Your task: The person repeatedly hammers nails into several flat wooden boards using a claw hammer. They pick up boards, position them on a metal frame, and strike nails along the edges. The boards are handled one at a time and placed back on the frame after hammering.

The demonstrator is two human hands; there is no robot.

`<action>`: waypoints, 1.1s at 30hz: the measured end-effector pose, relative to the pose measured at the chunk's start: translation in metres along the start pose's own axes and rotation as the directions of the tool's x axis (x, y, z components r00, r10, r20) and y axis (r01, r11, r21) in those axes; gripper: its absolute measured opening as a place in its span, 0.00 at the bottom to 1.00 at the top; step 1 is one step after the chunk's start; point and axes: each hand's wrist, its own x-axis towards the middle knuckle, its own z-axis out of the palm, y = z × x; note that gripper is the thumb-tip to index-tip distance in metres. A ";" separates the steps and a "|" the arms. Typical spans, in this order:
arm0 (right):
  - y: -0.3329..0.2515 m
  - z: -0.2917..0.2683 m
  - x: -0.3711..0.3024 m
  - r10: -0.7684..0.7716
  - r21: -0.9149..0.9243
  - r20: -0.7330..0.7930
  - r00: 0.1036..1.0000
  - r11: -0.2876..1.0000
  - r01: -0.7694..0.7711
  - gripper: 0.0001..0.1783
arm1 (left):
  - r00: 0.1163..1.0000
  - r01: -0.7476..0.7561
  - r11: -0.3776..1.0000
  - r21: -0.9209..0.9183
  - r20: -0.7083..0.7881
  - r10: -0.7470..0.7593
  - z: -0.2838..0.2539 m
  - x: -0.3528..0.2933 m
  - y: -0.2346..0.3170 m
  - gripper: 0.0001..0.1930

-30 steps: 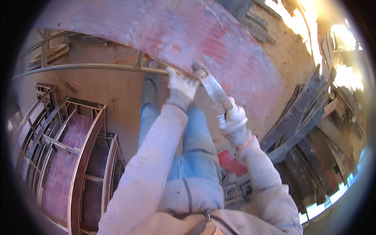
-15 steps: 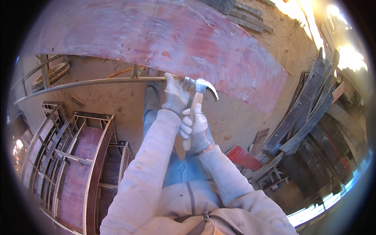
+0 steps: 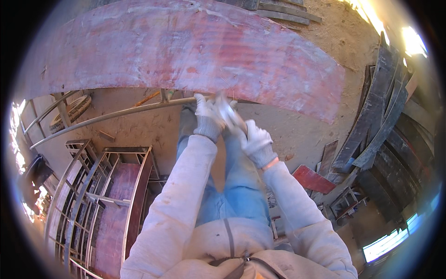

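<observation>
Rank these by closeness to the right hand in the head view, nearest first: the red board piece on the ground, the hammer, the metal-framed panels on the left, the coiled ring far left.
1. Hammer, gripped in the right hand.
2. Red board piece, on the ground to the lower right.
3. Metal-framed panels, lower left.
4. Coiled ring, far left.

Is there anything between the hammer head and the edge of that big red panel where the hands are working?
Nothing visible. The blurred metal hammer in the gloved right hand sits right at the lower edge of the large reddish plywood panel, with the gloved left hand beside it.
</observation>
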 end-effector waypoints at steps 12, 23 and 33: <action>-0.038 -0.012 0.014 0.264 0.388 -0.056 0.963 0.894 -0.223 0.26 | 1.000 -0.013 0.989 -0.148 0.011 0.015 -0.014 0.015 -0.020 0.18; -0.041 -0.013 0.014 0.374 0.238 0.080 0.924 0.893 -0.382 0.27 | 0.997 -0.003 0.992 0.128 -0.071 0.012 -0.026 0.048 -0.021 0.20; -0.016 -0.010 -0.015 0.574 0.633 -0.023 0.818 0.642 -0.432 0.20 | 0.690 -0.072 -0.573 0.816 0.456 0.562 -0.070 0.072 -0.022 0.17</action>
